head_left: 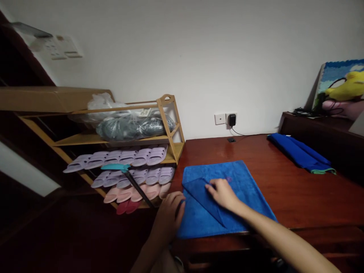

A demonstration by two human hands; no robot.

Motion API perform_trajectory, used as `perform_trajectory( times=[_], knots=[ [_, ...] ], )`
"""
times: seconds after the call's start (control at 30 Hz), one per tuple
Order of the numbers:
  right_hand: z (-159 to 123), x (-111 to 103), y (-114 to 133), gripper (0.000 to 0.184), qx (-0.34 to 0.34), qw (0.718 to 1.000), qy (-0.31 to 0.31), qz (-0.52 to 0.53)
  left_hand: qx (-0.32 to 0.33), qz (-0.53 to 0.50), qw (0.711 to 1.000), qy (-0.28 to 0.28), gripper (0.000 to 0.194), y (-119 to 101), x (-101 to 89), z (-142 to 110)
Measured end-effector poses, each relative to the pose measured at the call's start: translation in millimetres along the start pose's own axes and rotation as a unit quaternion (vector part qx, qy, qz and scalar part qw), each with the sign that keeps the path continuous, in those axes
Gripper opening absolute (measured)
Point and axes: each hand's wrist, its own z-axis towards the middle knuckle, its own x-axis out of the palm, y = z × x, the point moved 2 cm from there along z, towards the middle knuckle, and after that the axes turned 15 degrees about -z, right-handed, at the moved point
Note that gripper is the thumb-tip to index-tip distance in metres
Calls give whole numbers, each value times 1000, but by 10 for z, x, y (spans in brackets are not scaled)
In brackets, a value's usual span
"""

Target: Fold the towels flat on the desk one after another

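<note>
A bright blue towel [241, 208] lies spread flat on the reddish-brown wooden tabletop. On its left half rests a thin, darker blue cloth [199, 193] folded into a triangle. My right hand [223, 194] is over the towel, its fingers curled and closed at the upper right edge of the triangular cloth; the fingertips are partly hidden. Beside the towel's left edge is my left hand [170, 208], fingers loosely bent and thumb apart, with nothing seen in it. Whether it touches the towel I cannot tell.
Left of the table stands a wooden rack [167, 125] with rows of slippers [136, 155], bagged items and a cardboard box [54, 99]. A broom-like handle [139, 189] leans before it. Folded blue cloth [301, 153] lies at right. A black adapter [232, 120] is plugged in.
</note>
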Motion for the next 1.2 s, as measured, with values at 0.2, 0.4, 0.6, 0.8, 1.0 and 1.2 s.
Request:
perform_trajectory(
  times=[0.2,0.4,0.6,0.8,1.0,1.2],
  knots=[
    [12,-395,-1080,34,170,972,-19,162,7,59,978,200,43,171,261,175],
    [-516,-935,-2011,41,274,923,-117,242,-41,135,967,212,36,182,458,563],
    [-1147,-1348,-2883,46,400,898,-157,97,-55,96,972,208,56,420,780,638],
    [-1820,-1721,-3655,41,445,876,-104,-158,-65,82,969,222,59,608,753,549],
    [-1977,-2061,-3798,47,371,874,-119,-290,-79,125,966,211,58,790,575,449],
    [-994,-1820,-3362,42,180,958,-56,-215,-93,127,960,233,58,851,503,419]
  ],
)
